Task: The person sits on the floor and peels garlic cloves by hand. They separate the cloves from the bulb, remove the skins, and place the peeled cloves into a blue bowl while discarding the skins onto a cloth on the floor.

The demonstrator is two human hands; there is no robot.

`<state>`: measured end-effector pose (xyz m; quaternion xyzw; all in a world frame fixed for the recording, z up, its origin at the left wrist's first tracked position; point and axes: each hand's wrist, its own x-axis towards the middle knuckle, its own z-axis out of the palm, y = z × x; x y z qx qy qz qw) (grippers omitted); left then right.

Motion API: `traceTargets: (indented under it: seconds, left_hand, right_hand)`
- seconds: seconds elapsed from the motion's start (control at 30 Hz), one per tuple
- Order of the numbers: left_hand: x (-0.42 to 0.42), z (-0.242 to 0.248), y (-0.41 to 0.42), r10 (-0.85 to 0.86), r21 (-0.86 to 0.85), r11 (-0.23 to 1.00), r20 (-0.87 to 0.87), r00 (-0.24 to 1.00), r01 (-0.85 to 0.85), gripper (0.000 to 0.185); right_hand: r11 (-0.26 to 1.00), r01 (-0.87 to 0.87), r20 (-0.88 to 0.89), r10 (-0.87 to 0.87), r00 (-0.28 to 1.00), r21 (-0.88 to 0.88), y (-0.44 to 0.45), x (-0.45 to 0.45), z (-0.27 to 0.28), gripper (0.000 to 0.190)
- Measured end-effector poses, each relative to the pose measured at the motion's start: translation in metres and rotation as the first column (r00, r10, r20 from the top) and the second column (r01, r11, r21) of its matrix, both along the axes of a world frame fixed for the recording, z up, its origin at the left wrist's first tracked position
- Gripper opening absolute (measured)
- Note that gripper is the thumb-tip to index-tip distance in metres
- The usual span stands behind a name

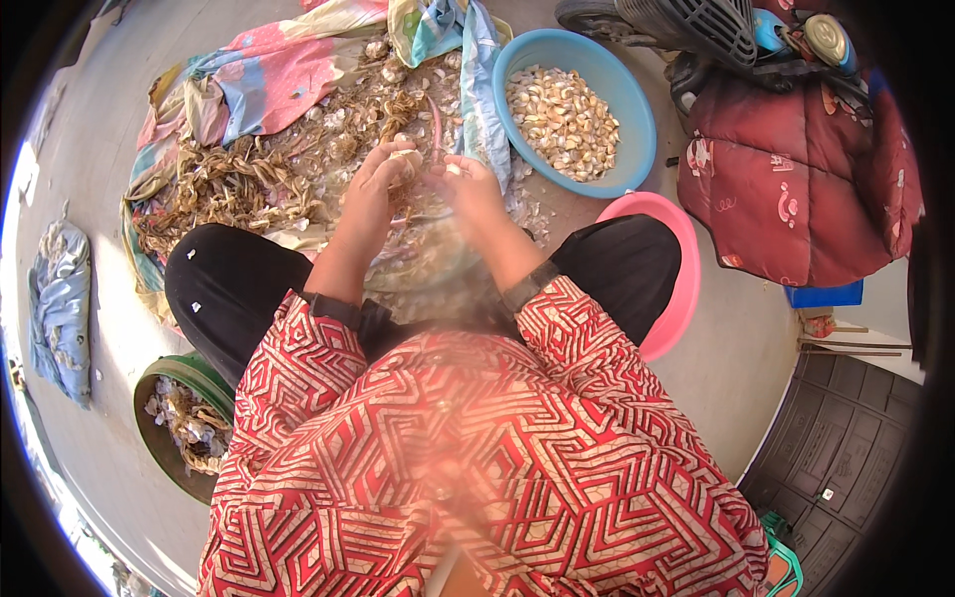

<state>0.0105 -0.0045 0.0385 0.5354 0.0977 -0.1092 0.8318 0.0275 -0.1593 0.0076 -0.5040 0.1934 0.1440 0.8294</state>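
Observation:
My left hand (371, 195) holds a partly opened garlic bulb (405, 166), its fingers curled around one side. Close to its right, my right hand (475, 195) pinches what looks like a pale garlic clove (453, 169) between thumb and fingers. A small gap separates the two hands. Beneath them lies a patterned cloth (287, 82) covered with dry garlic stalks (246, 183), papery skins and several whole bulbs. To the right of the cloth, a blue plastic basin (638, 149) holds many loose cloves (563, 123). The area just below my hands is blurred.
A pink basin (690, 276) sits partly under my right knee. At lower left stands a green tub (153, 373) with skins and stalks inside. A folded blue cloth bundle (63, 306) lies far left. A vehicle with a red quilted cover (783, 179) stands at upper right.

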Motion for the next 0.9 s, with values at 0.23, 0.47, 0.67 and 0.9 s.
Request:
traceTargets:
  seconds: [0.23, 0.47, 0.67, 0.9]
  left_hand:
    - [0.001, -0.011, 0.0, 0.042, 0.079, 0.996, -0.112, 0.993, -0.034, 0.027]
    - [0.001, -0.007, -0.005, 0.048, 0.198, 0.979, -0.044, 0.998, -0.039, 0.028]
    - [-0.004, 0.005, -0.013, -0.018, 0.241, 0.971, 0.015, 1.0, 0.014, 0.048]
    - [-0.001, 0.011, -0.009, -0.007, 0.151, 0.989, 0.097, 0.995, -0.007, 0.053]
  right_hand:
    - [0.828, 0.41, -0.223, -0.348, 0.91, 0.382, -0.053, 0.034, -0.016, 0.019]
    - [0.929, 0.283, 0.096, -0.312, 0.945, 0.237, -0.069, 0.052, 0.044, 0.045]
    - [0.975, -0.222, 0.101, 0.223, 0.97, -0.017, 0.018, 0.005, 0.026, 0.025]
    - [0.966, -0.182, 0.316, 0.233, 0.92, -0.183, 0.036, -0.002, 0.033, 0.026]
